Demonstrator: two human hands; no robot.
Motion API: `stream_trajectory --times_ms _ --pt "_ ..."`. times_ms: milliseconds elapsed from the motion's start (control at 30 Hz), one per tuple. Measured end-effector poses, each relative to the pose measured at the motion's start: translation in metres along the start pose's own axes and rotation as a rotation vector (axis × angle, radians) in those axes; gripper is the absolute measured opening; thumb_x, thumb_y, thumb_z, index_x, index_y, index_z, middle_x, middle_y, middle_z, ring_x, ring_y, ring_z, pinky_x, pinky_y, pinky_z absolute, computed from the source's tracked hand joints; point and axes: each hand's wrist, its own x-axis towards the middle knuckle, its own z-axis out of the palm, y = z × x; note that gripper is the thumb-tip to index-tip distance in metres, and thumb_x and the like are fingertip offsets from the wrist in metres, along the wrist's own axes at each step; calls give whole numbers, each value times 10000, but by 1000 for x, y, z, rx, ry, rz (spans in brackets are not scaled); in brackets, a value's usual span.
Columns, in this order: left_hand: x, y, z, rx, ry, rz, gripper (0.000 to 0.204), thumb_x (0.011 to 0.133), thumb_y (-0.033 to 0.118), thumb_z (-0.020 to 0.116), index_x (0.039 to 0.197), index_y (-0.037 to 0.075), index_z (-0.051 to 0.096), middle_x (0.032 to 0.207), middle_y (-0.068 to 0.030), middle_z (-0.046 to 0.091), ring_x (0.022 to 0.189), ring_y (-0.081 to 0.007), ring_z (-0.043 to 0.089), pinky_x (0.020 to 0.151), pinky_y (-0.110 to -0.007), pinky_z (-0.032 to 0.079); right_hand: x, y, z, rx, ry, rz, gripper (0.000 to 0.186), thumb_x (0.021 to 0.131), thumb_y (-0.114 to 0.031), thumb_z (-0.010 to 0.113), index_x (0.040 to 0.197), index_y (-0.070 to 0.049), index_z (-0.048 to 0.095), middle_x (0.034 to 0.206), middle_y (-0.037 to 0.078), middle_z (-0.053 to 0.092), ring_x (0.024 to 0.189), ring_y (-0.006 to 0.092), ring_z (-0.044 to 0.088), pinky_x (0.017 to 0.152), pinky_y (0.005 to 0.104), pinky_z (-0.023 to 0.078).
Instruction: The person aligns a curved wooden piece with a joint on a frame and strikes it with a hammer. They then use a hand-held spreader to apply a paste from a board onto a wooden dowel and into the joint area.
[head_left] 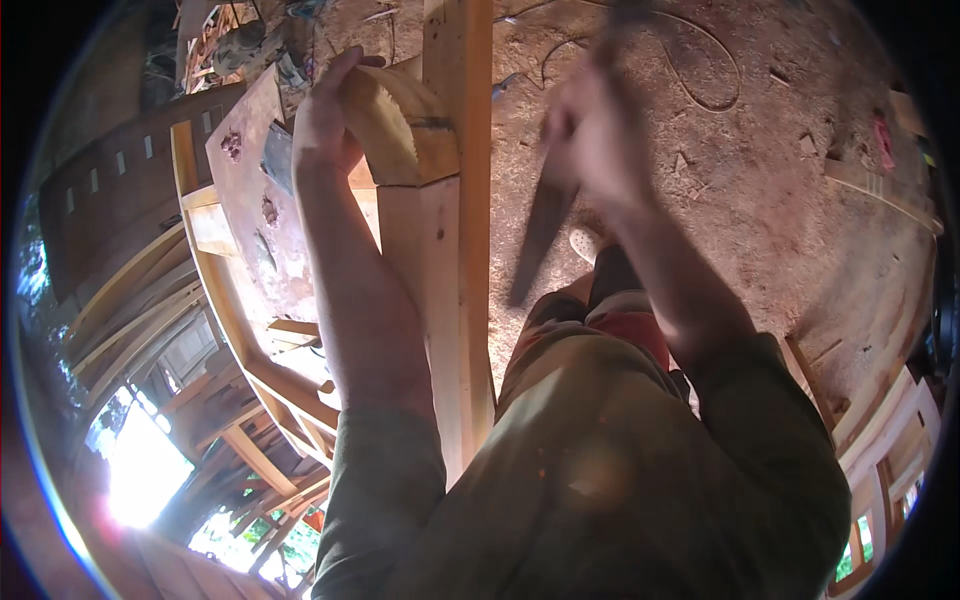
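Observation:
At the upper middle, my left hand (328, 115) is closed around the outer side of a curved wooden block (395, 120). The block has a rough, pale cut face and sits on the end of a squared timber (420, 215), beside a long upright wooden beam (474, 220). To the right of the beam, my right hand (600, 140) is raised and smeared by motion. Its fingers are wrapped round a long dark tool (543, 235), whose flat, tapered part points down and left. A dark blur shows above the fist; the tool's exact kind cannot be made out.
A stained board (255, 180) lies left of my left arm, within a curved wooden frame (215, 290). Stacked planks (150, 290) fill the far left. A thin cord (735, 80) loops over the dusty floor, which has scattered wood chips. Wooden frames (895, 440) stand at the right.

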Motion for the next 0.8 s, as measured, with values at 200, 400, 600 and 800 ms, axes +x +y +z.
stream_trajectory --times_ms 200,400,600,800 --pt "0 -10 -17 -36 -37 3 300 970 286 650 1051 0 688 936 -111 715 872 -227 684 802 -348 550 -51 0 -33 149 -244 172 156 1023 -225 533 1045 -72 511 685 -2 517 541 112 513 504 272 443" --pt "-2 -3 -2 -35 16 -17 286 965 281 653 1028 5 691 939 -108 714 890 -232 684 828 -361 542 -22 19 -4 0 -89 -42 183 987 -203 560 1115 -81 514 784 43 589 660 138 583 580 308 495" --pt "-12 -2 -6 8 63 35 288 976 278 624 1038 6 695 962 -107 715 918 -223 678 860 -360 534 -65 16 -33 504 -143 240 217 1034 -306 510 1030 -89 502 686 1 535 599 98 548 477 262 437" --pt "1 -6 -17 14 -69 17 314 971 290 627 1066 -1 695 950 -104 710 918 -231 669 895 -353 523 -37 41 4 -200 -215 -110 175 1011 -227 526 989 -57 564 716 63 549 634 183 573 565 354 472"
